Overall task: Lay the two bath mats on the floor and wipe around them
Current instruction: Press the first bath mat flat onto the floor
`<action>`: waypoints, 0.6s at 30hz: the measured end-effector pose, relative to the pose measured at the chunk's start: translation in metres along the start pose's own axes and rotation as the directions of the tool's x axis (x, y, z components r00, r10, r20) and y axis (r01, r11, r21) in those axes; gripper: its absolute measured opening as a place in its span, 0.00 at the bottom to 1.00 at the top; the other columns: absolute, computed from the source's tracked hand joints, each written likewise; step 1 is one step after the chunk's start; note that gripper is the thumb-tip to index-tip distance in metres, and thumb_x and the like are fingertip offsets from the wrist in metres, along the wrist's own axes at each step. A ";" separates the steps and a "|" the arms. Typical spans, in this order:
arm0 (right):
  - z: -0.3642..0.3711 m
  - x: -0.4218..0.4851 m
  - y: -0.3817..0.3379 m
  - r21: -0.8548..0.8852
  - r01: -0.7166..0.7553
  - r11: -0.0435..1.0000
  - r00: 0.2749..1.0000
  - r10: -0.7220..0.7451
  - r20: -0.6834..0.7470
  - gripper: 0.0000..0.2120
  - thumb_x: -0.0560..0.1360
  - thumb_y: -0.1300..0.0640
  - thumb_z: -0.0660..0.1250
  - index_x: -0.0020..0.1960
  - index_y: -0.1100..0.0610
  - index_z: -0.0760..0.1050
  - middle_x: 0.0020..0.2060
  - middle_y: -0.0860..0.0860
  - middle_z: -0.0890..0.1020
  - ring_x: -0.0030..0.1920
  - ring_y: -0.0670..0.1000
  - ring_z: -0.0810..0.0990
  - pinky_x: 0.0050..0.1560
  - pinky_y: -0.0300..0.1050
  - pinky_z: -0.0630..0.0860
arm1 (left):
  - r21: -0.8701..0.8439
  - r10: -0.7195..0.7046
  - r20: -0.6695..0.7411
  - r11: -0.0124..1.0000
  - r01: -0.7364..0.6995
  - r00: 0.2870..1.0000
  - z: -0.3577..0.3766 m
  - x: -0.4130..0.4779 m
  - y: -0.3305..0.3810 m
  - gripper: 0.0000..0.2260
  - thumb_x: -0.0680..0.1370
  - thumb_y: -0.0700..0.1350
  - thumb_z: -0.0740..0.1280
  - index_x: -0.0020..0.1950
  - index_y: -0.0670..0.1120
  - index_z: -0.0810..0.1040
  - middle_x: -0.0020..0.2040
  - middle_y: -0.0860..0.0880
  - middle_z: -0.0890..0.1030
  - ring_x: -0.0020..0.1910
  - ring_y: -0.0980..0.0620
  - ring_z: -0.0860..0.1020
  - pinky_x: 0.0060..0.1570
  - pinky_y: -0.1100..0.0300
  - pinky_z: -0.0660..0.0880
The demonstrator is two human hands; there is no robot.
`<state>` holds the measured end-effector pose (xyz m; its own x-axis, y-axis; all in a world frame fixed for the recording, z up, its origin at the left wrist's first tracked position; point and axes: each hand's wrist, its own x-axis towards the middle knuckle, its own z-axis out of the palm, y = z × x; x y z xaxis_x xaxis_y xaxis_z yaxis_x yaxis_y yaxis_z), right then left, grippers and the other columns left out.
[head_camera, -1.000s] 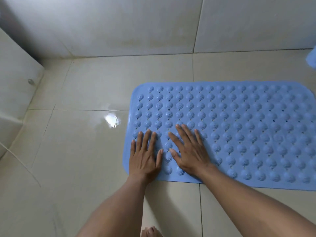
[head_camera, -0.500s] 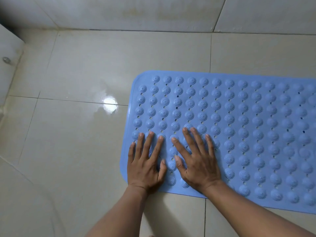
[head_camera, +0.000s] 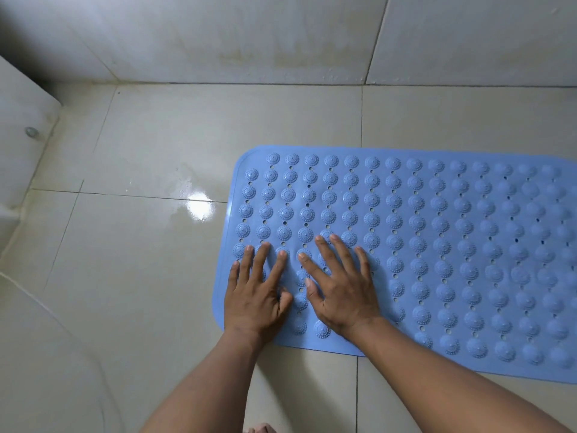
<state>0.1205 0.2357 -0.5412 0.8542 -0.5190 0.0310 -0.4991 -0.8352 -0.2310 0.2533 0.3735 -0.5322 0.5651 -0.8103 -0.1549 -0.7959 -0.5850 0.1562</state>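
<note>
A blue rubber bath mat (head_camera: 437, 232) with rows of round bumps and small holes lies flat on the beige tiled floor (head_camera: 150, 276), running off the right edge of the view. My left hand (head_camera: 256, 295) presses flat on the mat's near left corner, fingers spread and straight. My right hand (head_camera: 342, 292) presses flat beside it, also with spread fingers. Only one mat is in view.
A tiled wall (head_camera: 281, 39) rises behind the floor. A white fixture (head_camera: 22, 126) with a small round stud stands at the left, and a curved white edge (head_camera: 46, 339) sits at the lower left. A wet shiny patch (head_camera: 199, 207) lies left of the mat.
Both hands stay flat on the same corner of the mat. The view shifted down and back up slightly; the mat has not visibly moved.
</note>
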 end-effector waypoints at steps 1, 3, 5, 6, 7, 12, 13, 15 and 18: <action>-0.003 0.001 0.001 0.010 0.004 1.000 0.999 -0.004 0.032 0.22 0.78 0.44 0.60 0.71 0.43 0.74 0.75 0.52 0.70 0.77 0.58 0.65 0.70 0.67 0.62 | -0.002 -0.007 0.024 1.000 0.007 1.000 -0.002 -0.001 0.000 0.30 0.75 0.54 0.55 0.79 0.54 0.67 0.79 0.46 0.66 0.79 0.40 0.62 0.75 0.44 0.56; -0.007 0.002 0.007 0.026 0.022 0.999 0.994 -0.025 0.107 0.23 0.79 0.42 0.57 0.73 0.41 0.70 0.77 0.51 0.67 0.78 0.56 0.63 0.71 0.67 0.63 | 0.001 -0.034 0.095 0.999 0.034 0.995 -0.009 -0.003 0.006 0.33 0.75 0.56 0.49 0.81 0.54 0.62 0.82 0.47 0.60 0.81 0.40 0.55 0.78 0.43 0.54; -0.013 -0.005 0.016 0.027 0.052 0.998 0.980 -0.056 0.192 0.27 0.79 0.40 0.54 0.77 0.41 0.65 0.79 0.50 0.63 0.80 0.55 0.60 0.74 0.65 0.61 | 0.028 -0.082 0.186 0.997 0.078 0.979 -0.012 -0.003 0.019 0.37 0.73 0.58 0.40 0.83 0.52 0.53 0.84 0.47 0.50 0.82 0.40 0.46 0.79 0.45 0.47; -0.016 -0.010 0.022 0.021 0.058 0.998 0.970 -0.061 0.234 0.28 0.78 0.39 0.53 0.78 0.42 0.63 0.80 0.50 0.60 0.80 0.54 0.57 0.76 0.65 0.59 | 0.045 -0.118 0.213 0.993 0.111 0.970 -0.012 -0.003 0.029 0.39 0.72 0.59 0.37 0.84 0.49 0.49 0.84 0.45 0.46 0.82 0.39 0.43 0.79 0.46 0.44; -0.022 -0.018 0.029 0.018 0.048 0.999 0.959 -0.051 0.278 0.29 0.79 0.40 0.52 0.79 0.43 0.61 0.81 0.49 0.58 0.81 0.54 0.55 0.77 0.64 0.57 | 0.062 -0.154 0.229 0.988 0.144 0.961 -0.011 -0.003 0.042 0.40 0.73 0.60 0.35 0.84 0.45 0.47 0.84 0.42 0.45 0.82 0.37 0.42 0.79 0.46 0.43; -0.067 -0.090 0.074 0.012 -0.072 0.997 0.924 0.062 0.377 0.28 0.79 0.41 0.51 0.79 0.43 0.60 0.81 0.46 0.56 0.81 0.52 0.55 0.77 0.62 0.57 | 0.003 -0.244 0.342 0.966 0.258 0.908 -0.015 -0.023 0.115 0.36 0.83 0.63 0.44 0.82 0.40 0.47 0.82 0.34 0.43 0.80 0.32 0.41 0.78 0.43 0.41; -0.075 -0.097 0.084 0.006 -0.081 0.997 0.890 0.070 0.451 0.27 0.81 0.43 0.53 0.80 0.43 0.58 0.82 0.45 0.53 0.81 0.51 0.52 0.78 0.61 0.54 | -0.009 -0.255 0.388 0.960 0.280 0.886 -0.016 -0.024 0.124 0.36 0.83 0.64 0.45 0.82 0.40 0.48 0.82 0.33 0.44 0.80 0.32 0.42 0.78 0.43 0.42; -0.103 -0.105 0.102 -0.043 -0.127 0.991 0.831 0.130 0.540 0.25 0.82 0.48 0.57 0.78 0.45 0.61 0.82 0.46 0.54 0.81 0.51 0.54 0.78 0.58 0.56 | -0.031 -0.229 0.420 0.964 0.266 0.878 -0.033 -0.019 0.147 0.33 0.83 0.63 0.48 0.80 0.43 0.57 0.80 0.33 0.52 0.80 0.32 0.50 0.77 0.43 0.49; -0.146 -0.089 0.118 -0.106 -0.267 0.958 0.822 0.284 0.494 0.17 0.80 0.51 0.59 0.66 0.52 0.76 0.68 0.53 0.76 0.69 0.58 0.74 0.66 0.51 0.71 | -0.008 -0.069 0.428 0.997 0.080 0.901 -0.077 0.000 0.187 0.21 0.82 0.59 0.54 0.67 0.49 0.73 0.69 0.42 0.75 0.71 0.39 0.70 0.70 0.45 0.64</action>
<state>-0.0352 0.1568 -0.4288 0.6321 -0.5737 -0.5209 -0.7219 -0.6803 -0.1266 0.1215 0.2616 -0.4276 0.4711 -0.6747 -0.5682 -0.7461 -0.6484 0.1514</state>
